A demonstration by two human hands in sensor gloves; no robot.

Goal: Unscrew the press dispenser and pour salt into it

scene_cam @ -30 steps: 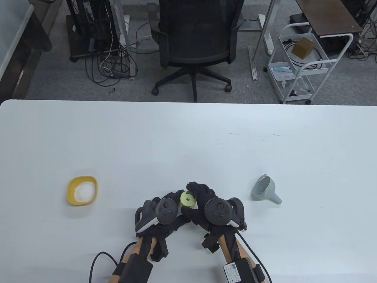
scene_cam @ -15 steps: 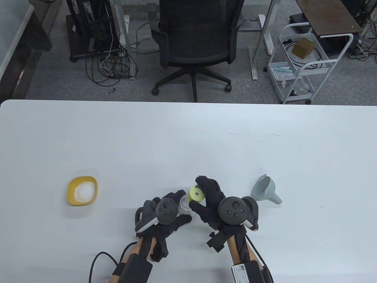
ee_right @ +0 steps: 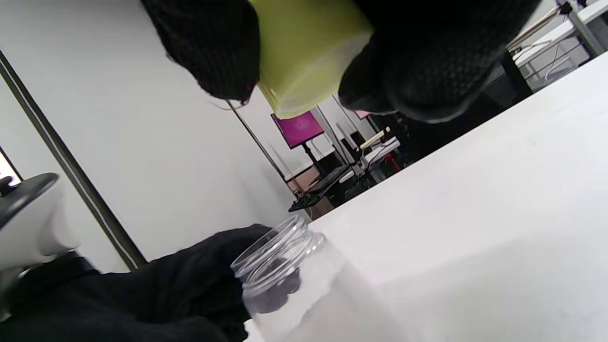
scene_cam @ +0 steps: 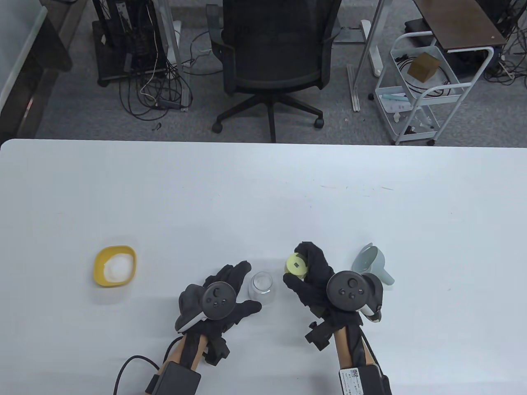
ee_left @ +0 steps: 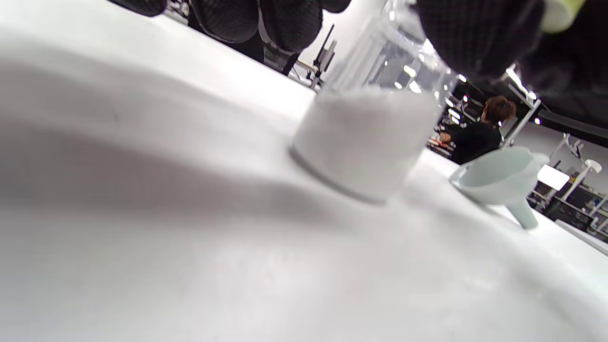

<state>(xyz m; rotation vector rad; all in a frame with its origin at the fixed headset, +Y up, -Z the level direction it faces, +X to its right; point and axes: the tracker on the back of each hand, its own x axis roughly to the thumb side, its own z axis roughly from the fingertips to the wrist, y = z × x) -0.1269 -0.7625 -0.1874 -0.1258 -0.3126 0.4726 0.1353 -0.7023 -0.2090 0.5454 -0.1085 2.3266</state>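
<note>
Cap's off! Right hand (scene_cam: 317, 275) has carried the yellow-green press cap (scene_cam: 296, 263) clear of the jar (scene_cam: 261, 287), fingers curled round it. Left hand (scene_cam: 218, 294) has loosened, fingers spread beside the glass. Unscrewing looks done. Funnel (scene_cam: 370, 264) waits just right; salt bowl (scene_cam: 115, 265) well left.

Clear jar (ee_left: 368, 137) part-filled with white grains upright on white table (ee_left: 190, 266), pale funnel (ee_left: 503, 183) lying beside it
</note>
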